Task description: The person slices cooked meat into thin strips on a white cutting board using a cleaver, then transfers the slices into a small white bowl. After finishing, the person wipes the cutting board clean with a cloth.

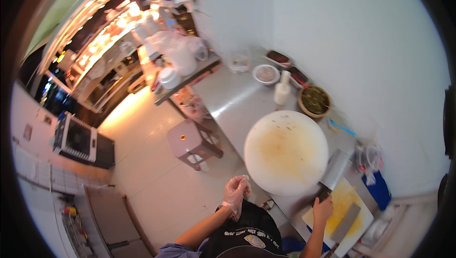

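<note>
My right hand, bare, grips the dark handle of a wide-bladed cleaver. The cleaver's blade points away from me, beside the right edge of a thick round white chopping board with yellow stains and dark scraps. Below that hand, a second knife lies on a rectangular, yellow-stained cutting board. My left hand wears a clear plastic glove and is held in front of my black apron, left of the round board. Its fingers are curled together, and nothing shows in them.
On the steel table behind the round board stand a white squeeze bottle, a white bowl and a brown bowl of dark green food. A plastic stool stands on the floor to the left. Plastic bags cover a side counter.
</note>
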The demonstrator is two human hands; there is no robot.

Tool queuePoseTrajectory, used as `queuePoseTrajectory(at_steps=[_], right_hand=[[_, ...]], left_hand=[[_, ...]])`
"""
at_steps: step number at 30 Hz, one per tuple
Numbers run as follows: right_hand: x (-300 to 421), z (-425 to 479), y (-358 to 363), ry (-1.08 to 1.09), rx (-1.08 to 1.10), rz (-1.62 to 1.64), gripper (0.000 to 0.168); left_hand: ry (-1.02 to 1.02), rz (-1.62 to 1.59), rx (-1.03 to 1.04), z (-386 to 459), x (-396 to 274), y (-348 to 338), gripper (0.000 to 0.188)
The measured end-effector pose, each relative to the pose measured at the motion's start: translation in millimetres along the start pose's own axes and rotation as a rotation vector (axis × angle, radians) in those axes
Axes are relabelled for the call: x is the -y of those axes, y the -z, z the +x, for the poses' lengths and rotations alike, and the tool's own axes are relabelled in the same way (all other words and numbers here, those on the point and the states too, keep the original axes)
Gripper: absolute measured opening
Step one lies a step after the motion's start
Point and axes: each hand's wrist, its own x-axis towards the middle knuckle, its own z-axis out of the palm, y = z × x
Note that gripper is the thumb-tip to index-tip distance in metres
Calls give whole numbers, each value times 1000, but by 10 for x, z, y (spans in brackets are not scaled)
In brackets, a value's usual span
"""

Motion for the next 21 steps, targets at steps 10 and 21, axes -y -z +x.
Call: queuePoseTrajectory(at_steps=[10, 21], right_hand=[[2012, -1592, 450, 1050, 484, 475, 43], [3673, -2929, -320, 1513, 816, 256, 39]], left_hand=[[-51, -337, -406, 117, -470, 1168, 13], [-236, -641, -612, 24, -952, 3196, 16]])
